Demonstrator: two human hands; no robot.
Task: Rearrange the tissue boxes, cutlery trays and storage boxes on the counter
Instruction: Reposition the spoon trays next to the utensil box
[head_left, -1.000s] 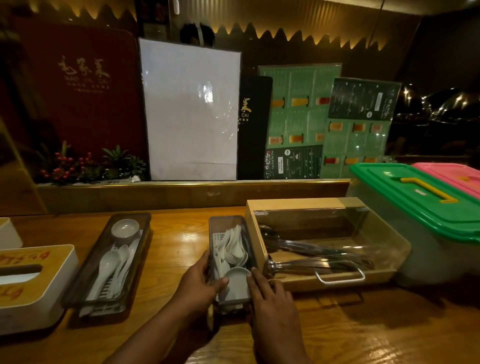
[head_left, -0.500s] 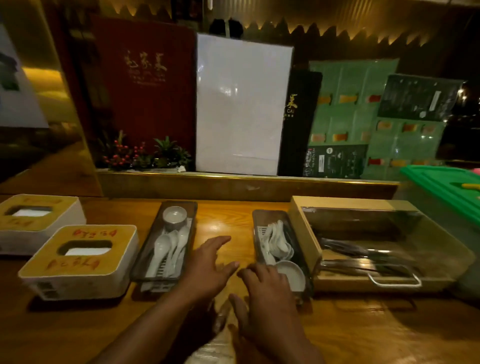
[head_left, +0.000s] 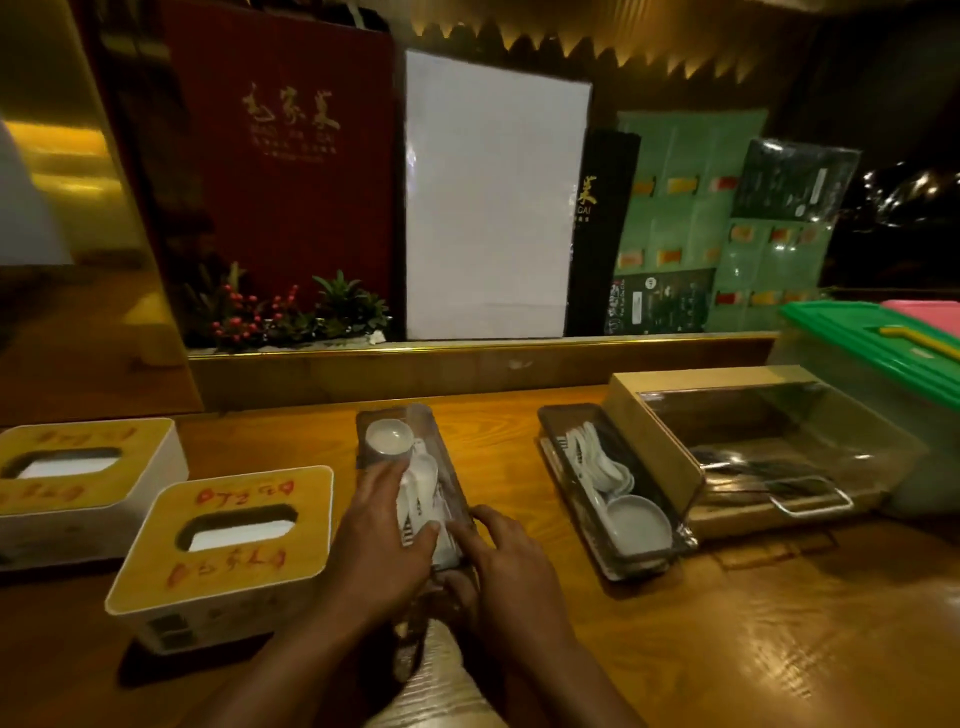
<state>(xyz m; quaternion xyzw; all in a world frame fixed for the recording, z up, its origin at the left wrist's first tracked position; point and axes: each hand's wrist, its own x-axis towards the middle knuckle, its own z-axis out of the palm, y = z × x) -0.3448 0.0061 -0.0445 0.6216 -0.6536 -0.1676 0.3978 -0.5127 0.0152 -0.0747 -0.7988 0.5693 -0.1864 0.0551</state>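
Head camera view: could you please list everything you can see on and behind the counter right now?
tissue boxes: 2, white with tan tops, counter left
left cutlery tray: 1, dark, white spoons and small dish inside, counter centre
right cutlery tray: 1, dark, white spoons and dish, against the wooden box
wooden box: 1, tan, clear lid, metal utensils inside, right
storage boxes: 2, green lid and pink lid, far right
menus: several, red, white, black, green, standing behind the ledge
plant: 1, green with red berries, ledge
left hand: on the left tray
right hand: grip on the tray's near end
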